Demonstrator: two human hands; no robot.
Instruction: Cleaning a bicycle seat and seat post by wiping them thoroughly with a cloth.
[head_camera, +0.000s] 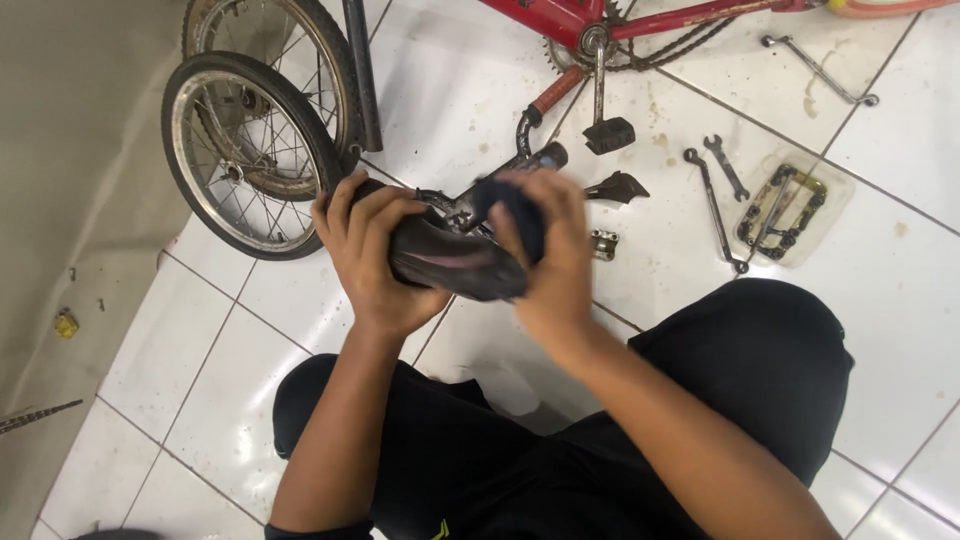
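Two wheels (250, 150), three wrenches (715, 205), one pedal (608, 134)

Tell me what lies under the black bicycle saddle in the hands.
Under the black saddle, metal rails and clamp show, above white floor tiles. Both hands cover its ends and the rest beneath.

White tiled floor (450, 90) carries wrenches (718, 195), a wheel (245, 155) and a pedal (609, 134).
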